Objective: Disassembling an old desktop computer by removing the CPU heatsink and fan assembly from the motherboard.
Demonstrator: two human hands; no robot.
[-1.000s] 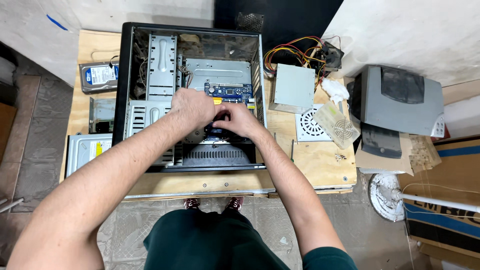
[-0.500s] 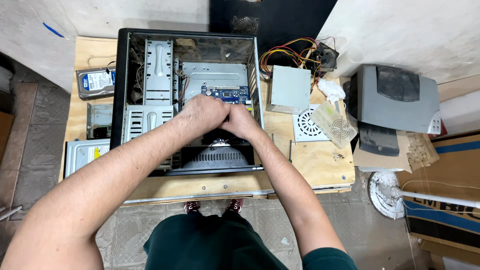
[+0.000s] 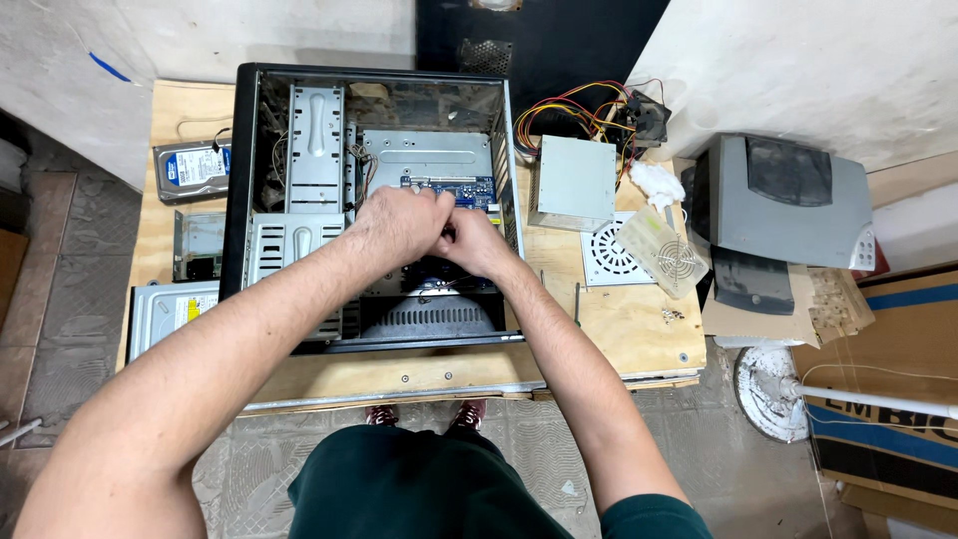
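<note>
View: looking down on an open black PC case (image 3: 239,180) lying on a wooden bench (image 3: 619,329); the person stands at the near edge.
Left hand (image 3: 397,225): inside the case, fingers curled together over the blue card (image 3: 449,187); what they pinch, I cannot tell.
Right hand (image 3: 477,245): touching the left, fingers bent down into the case; grip hidden.
Card: mid-case, just beyond the hands, apparently seated.
Progress: seemingly partway; power supply (image 3: 574,183) lies right of the case, drives (image 3: 192,170) left; board and card remain inside.

Both bare forearms outstretched, left hand (image 3: 397,225) and right hand (image 3: 477,243) touching, fingers curled, knuckles up.
</note>
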